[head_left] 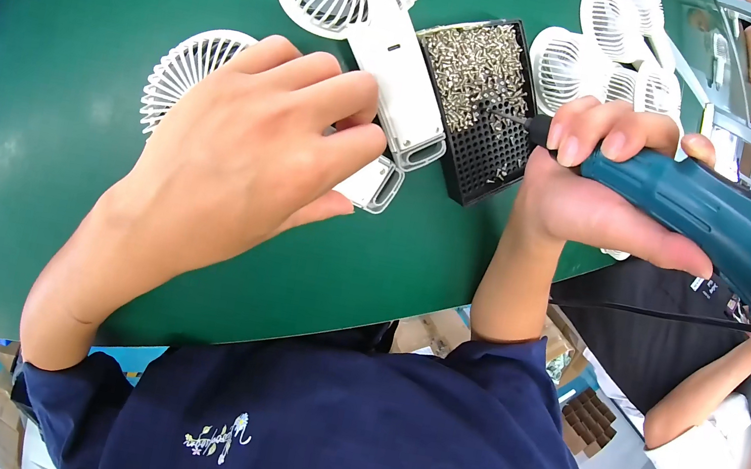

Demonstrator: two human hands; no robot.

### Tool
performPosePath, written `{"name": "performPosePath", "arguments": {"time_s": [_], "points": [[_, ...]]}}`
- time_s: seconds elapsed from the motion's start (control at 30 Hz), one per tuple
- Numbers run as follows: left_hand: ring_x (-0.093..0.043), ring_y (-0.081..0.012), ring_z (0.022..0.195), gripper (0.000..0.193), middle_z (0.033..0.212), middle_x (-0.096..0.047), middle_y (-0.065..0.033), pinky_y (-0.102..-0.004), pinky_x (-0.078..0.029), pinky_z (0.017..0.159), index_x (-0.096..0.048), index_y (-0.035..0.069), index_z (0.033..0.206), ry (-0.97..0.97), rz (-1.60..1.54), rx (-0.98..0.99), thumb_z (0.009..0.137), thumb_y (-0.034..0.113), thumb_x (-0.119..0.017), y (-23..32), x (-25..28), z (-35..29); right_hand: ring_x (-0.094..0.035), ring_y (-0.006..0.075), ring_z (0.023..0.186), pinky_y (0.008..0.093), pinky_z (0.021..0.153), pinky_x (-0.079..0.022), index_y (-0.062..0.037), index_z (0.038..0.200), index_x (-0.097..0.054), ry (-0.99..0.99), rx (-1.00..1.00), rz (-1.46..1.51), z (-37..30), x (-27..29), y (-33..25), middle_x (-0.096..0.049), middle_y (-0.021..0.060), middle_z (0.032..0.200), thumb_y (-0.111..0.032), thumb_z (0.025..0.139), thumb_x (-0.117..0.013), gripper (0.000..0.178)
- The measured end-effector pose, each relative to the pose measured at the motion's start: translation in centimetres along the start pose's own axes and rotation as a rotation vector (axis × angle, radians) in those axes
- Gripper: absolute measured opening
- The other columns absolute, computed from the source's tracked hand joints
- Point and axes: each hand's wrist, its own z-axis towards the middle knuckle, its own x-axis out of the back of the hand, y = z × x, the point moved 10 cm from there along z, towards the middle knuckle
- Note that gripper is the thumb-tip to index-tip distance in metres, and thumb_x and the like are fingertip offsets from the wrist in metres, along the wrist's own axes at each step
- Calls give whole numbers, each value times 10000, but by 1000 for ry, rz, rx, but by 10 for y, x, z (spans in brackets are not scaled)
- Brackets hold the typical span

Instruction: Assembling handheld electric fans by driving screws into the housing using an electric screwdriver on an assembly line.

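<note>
Hands of the wearer: two; the right hand (pixel 574 204) is wrapped around one teal electric screwdriver (pixel 693 202), right of centre; the left hand (pixel 242 136), left of centre, has curled fingers, and I cannot tell whether they pinch anything.
White handheld fans: one upper fan (pixel 394 72) at top centre, one lower fan (pixel 185 70) beneath the left hand, and a fan cluster (pixel 563 72) of at least five at upper right.
Containers: one black screw tray (pixel 475 192), upper centre, just beside the upper fan's handle; small silvery screws (pixel 471 65), too many to count, heap its far part, while the near part shows mostly bare holes.
Bit: over the tray; contact with a screw is hard to make out.
Hidden: the lower fan's middle, behind the left hand; overlapping fans in the cluster.
Cut off: the green bench (pixel 43 126) and a co-worker in a white shirt (pixel 698 457), lower right.
</note>
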Motion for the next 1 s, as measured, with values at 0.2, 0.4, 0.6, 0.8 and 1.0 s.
{"name": "performPosePath", "arguments": {"time_s": [0.2,0.4,0.6,0.8,1.0], "points": [[-521,-212,811,314,916,-542,-23,-357,-395,732,-588,78,845,13,3,6,697,305,-747,1,2,0,-486,213,390,327,364,-435,-139,1230,-461,30,20,-75,0,0,-3,-518,93,633,-948,709,-271,981],[-525,-214,822,311,920,-544,-25,-358,-393,726,-587,74,851,56,2,56,677,257,-768,4,2,-6,-502,200,474,327,411,-409,-130,1308,-436,-68,39,60,-1,-14,-30,-532,79,772,-929,742,-285,991],[-529,-222,831,345,935,-549,-28,-355,-396,723,-577,75,863,66,11,81,627,200,-796,4,2,-7,-511,150,544,313,478,-394,-38,1283,-494,-336,-136,80,-23,-67,-51,-531,57,837,-653,895,-532,728],[-534,-220,830,352,942,-547,-26,-352,-397,713,-573,83,861,78,9,95,612,177,-803,2,2,-8,-525,192,523,299,459,-440,-78,1336,-407,-491,-169,78,-50,-98,-33,-537,94,843,-709,889,-485,778],[-535,-215,831,355,941,-548,-22,-351,-400,714,-565,88,851,66,2,84,600,166,-804,3,0,-8,-536,200,524,327,434,-465,-85,1326,-395,-542,-193,68,-60,-103,-26,-534,102,827,-754,865,-465,815]]}}
